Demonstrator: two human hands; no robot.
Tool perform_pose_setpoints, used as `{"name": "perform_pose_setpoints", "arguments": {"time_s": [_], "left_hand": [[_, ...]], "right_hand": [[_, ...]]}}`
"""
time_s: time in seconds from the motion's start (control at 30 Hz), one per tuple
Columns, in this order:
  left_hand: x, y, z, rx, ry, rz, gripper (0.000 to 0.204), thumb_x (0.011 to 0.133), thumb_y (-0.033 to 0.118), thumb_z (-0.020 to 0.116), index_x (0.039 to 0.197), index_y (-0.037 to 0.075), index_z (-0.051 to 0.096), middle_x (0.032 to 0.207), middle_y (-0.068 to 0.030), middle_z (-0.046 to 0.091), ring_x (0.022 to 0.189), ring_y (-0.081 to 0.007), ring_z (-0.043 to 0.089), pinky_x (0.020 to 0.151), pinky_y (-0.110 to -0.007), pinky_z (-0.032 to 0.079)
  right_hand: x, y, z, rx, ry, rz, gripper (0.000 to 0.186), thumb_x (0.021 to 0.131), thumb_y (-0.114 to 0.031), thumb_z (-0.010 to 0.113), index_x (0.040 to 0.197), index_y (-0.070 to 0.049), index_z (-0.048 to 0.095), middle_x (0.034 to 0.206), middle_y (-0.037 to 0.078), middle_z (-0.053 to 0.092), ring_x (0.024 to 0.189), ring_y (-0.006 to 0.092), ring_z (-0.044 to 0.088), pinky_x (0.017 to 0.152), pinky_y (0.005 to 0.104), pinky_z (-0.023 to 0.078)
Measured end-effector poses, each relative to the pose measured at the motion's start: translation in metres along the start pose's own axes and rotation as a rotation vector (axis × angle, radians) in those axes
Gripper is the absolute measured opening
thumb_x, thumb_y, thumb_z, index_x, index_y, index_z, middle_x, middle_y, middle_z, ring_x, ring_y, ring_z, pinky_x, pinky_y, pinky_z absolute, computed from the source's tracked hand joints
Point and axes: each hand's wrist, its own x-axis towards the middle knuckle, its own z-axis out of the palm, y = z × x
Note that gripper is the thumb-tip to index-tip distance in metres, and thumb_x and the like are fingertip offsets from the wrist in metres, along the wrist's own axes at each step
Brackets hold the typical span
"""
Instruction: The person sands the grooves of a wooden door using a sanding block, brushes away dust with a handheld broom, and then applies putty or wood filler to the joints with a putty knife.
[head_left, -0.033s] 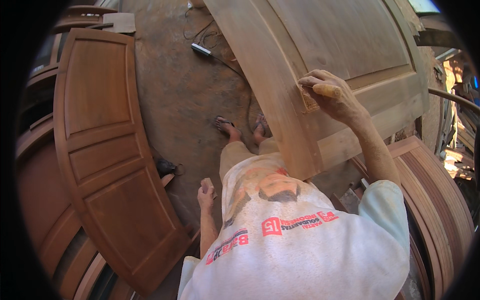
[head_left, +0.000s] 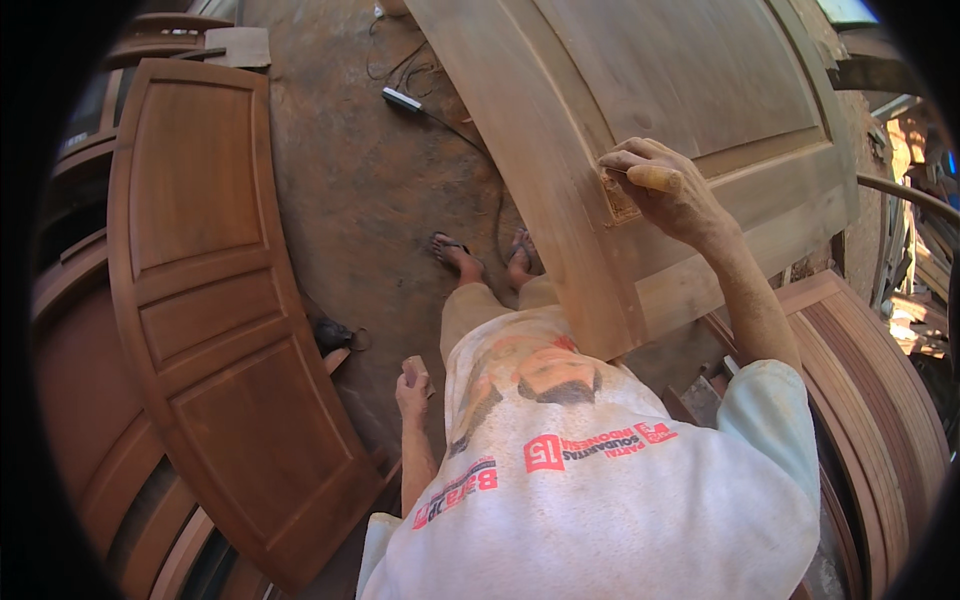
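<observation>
A pale panelled wooden door (head_left: 560,230) lies before me, reaching to the right. My right hand (head_left: 665,200) is over its near inner corner, fingers closed on a tool with a stubby tan wooden handle (head_left: 657,179). A thin blade edge shows at the fingertips; the rest is hidden. Just below those fingers is a rough, crumbly light-brown patch (head_left: 622,207) on the door frame. Low at my left side, my left hand (head_left: 411,395) grips a small pale wooden block (head_left: 416,369).
A reddish-brown panelled door (head_left: 205,310) leans at the left among other door pieces. A power strip (head_left: 402,98) and its cable lie on the dirty floor (head_left: 350,180). A dark object (head_left: 332,335) sits beside the left door. Stacked boards (head_left: 860,400) stand at right.
</observation>
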Motion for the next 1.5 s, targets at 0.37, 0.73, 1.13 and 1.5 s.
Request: {"name": "perform_pose_setpoints", "arguments": {"time_s": [0.37,0.73,1.13,1.5], "left_hand": [[0.005,0.006,0.006,0.01,-0.018,0.031,0.052,0.087,0.031,0.074,0.123,-0.004,0.064,0.114,-0.0138,0.069,0.104,-0.0214,0.066,0.091,-0.035,0.052],[0.01,0.011,0.002,0.029,-0.027,0.072,0.048,0.087,0.028,0.074,0.121,-0.004,0.064,0.111,-0.0123,0.069,0.1,-0.0205,0.066,0.089,-0.036,0.053],[-0.086,0.306,0.046,0.192,-0.249,1.041,0.036,0.087,0.007,0.071,0.12,0.002,0.059,0.123,-0.0123,0.065,0.11,-0.0233,0.063,0.094,-0.035,0.051],[-0.12,0.43,0.135,0.828,-0.509,1.594,0.034,0.081,0.018,0.067,0.107,0.0,0.053,0.164,-0.0259,0.029,0.155,-0.0406,0.021,0.128,-0.051,0.017]], "right_hand": [[0.001,0.011,0.004,-0.114,-0.041,-0.072,0.02,0.089,-0.01,0.07,0.107,-0.017,0.071,0.107,-0.001,0.068,0.106,0.0219,0.065,0.087,0.0365,0.057],[-0.019,0.009,0.009,0.013,0.021,-0.09,0.027,0.091,-0.011,0.067,0.118,-0.011,0.068,0.115,0.004,0.069,0.101,0.0249,0.065,0.085,0.0377,0.056],[-0.072,-0.003,0.03,0.459,0.324,0.434,0.022,0.101,-0.019,0.066,0.099,0.002,0.066,0.077,0.013,0.06,0.072,0.0211,0.058,0.068,0.0368,0.047],[-0.113,-0.008,0.036,0.381,0.427,0.386,0.015,0.1,-0.012,0.065,0.11,-0.002,0.069,0.096,0.01,0.069,0.088,0.023,0.066,0.08,0.0363,0.052]]}}
